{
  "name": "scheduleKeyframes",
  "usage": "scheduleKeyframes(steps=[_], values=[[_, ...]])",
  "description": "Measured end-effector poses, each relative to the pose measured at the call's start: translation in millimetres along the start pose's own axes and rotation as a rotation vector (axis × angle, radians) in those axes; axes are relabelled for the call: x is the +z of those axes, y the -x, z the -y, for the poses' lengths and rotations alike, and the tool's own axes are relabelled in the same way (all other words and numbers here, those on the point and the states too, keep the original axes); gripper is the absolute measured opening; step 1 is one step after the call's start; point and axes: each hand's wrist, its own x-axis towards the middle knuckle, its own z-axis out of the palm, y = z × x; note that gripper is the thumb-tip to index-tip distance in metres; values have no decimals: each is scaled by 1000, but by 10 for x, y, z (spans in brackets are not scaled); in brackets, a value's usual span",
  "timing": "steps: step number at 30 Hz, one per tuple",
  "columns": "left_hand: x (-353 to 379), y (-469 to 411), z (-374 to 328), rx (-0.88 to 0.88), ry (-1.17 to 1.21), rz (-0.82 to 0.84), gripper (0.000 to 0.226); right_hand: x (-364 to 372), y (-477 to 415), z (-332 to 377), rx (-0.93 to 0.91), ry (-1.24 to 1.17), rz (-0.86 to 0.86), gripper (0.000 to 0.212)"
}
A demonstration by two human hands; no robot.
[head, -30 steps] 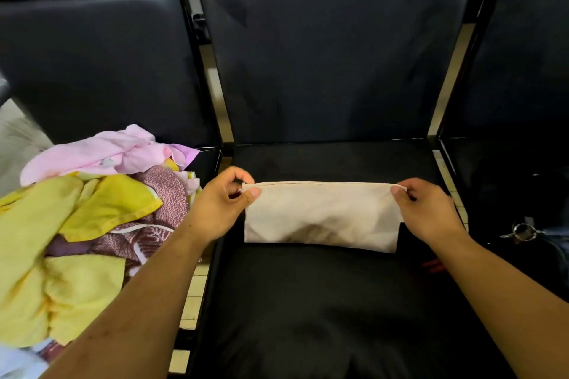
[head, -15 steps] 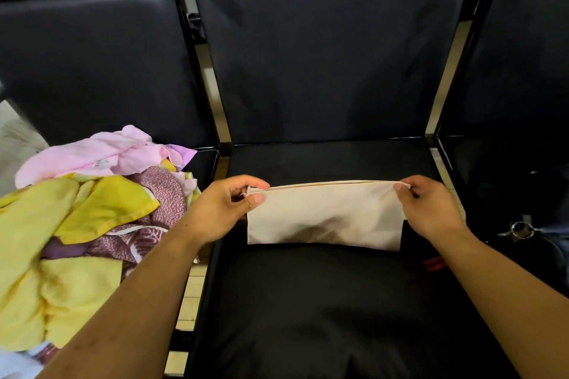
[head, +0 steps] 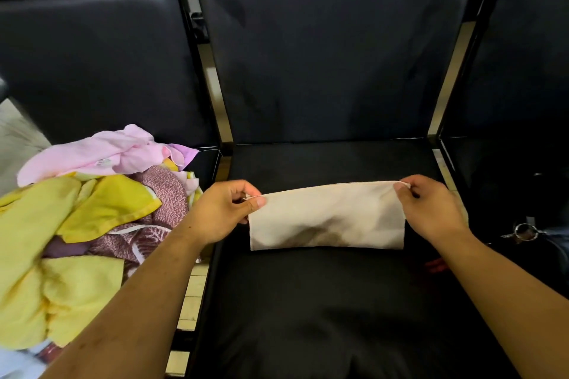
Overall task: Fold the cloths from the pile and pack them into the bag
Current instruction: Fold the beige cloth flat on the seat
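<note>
A row of black padded seats fills my view, and the middle seat [head: 308,311] serves as the work surface; its near edge is cut off at the bottom of the frame. Both bare forearms come in from the lower corners, elbows out of view. The left hand [head: 220,214] has its grip closed on the upper left corner of the cream cloth [head: 326,214], thumb on top and fingers curled behind. The right hand [head: 431,209] pinches the upper right corner the same way, its fingertips hidden behind the fabric. The cloth is a folded strip near the middle of that seat, its long axis running left to right. Its top edge is held taut between the hands and rises slightly toward the right. A brownish patch low on its face could be stain or shadow; I cannot tell which. On the left seat the pile [head: 77,224] of yellow, pink and maroon patterned cloths spills past the left edge of the frame. To the right, a key ring [head: 523,231] glints against a dark shape I cannot make out. Behind stand the backrests [head: 332,55], tops cropped.
</note>
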Motion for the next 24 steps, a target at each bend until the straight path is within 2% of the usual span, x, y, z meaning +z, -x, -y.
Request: scheduleKeyframes(steps=[6,13,18,24], values=[[8,-27,13,12,-46,-93,9,-29,9,16,-70,-52,-28,14],[-17,5,-96,22,-60,-188,5,-45,25,69,-121,-95,-96,14],[-53,30,-83,7,-223,-99,36,-53,18,78,-117,-124,-100,12],[-61,65,-126,73,-237,-67,12,-81,20,65,-102,-150,-90,10]])
